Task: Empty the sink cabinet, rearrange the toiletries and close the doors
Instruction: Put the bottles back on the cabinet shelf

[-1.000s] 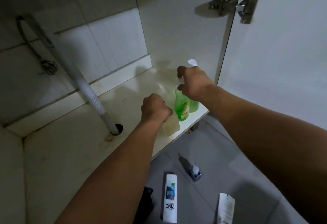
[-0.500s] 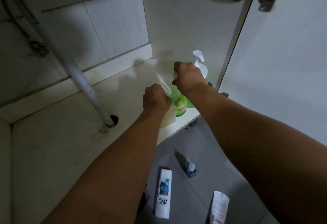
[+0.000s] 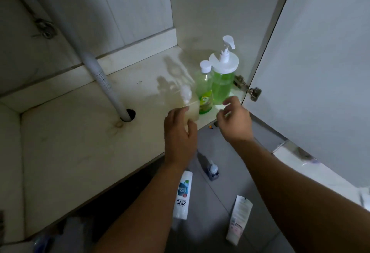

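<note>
On the right end of the cabinet floor [image 3: 80,142], against the side wall, a large green pump bottle [image 3: 223,84] and a smaller green bottle with a white cap [image 3: 204,94] stand upright side by side. A pale, blurred pump bottle [image 3: 191,110] stands just left of them at the front edge. My left hand [image 3: 179,130] hovers at the pale bottle with relaxed fingers; whether it touches is unclear. My right hand [image 3: 234,120] hangs in front of the large green bottle, fingers loose and holding nothing.
A white drain pipe [image 3: 100,76] slants down into a hole in the cabinet floor. The right door [image 3: 320,72] stands open on its hinge [image 3: 248,90]. On the grey floor tiles lie a ZINC shampoo bottle [image 3: 182,194], a small pump bottle [image 3: 213,169] and a white tube [image 3: 239,220].
My right hand has let go of the green bottles and my left hand has released the pale bottle. Both hands have drawn back toward the cabinet's front edge.
</note>
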